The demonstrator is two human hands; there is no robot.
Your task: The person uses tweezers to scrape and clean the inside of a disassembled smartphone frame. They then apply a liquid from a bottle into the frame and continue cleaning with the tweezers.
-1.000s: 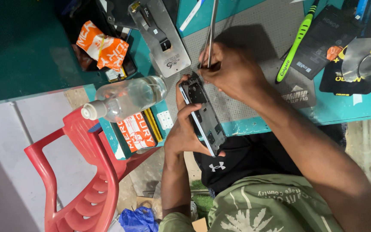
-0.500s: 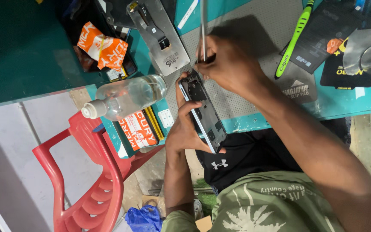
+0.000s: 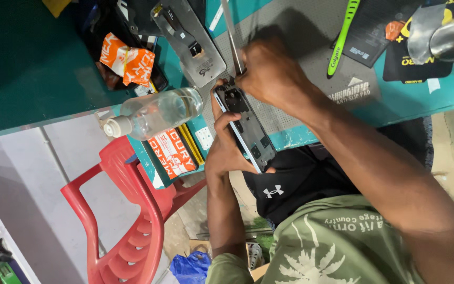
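Observation:
An opened smartphone [image 3: 248,129] with its dark insides showing lies at the near edge of a grey work mat [image 3: 311,68]. My left hand [image 3: 227,144] grips the phone from the side, fingers curled over its edge. Closed into a fist, my right hand [image 3: 271,73] holds a thin metal tool [image 3: 231,34] whose tip meets the phone's upper end. A detached silver back cover [image 3: 190,39] rests just beyond the phone.
A clear plastic bottle [image 3: 151,113] lies on its side left of the phone. An orange packet [image 3: 127,60], a red and white box [image 3: 173,152], a green toothbrush [image 3: 342,37] and dark packages [image 3: 421,52] crowd the teal table. A red plastic chair [image 3: 127,221] stands at lower left.
My right hand and the metal tool have shifted slightly left along the phone's upper end. My left hand keeps its grip on the phone.

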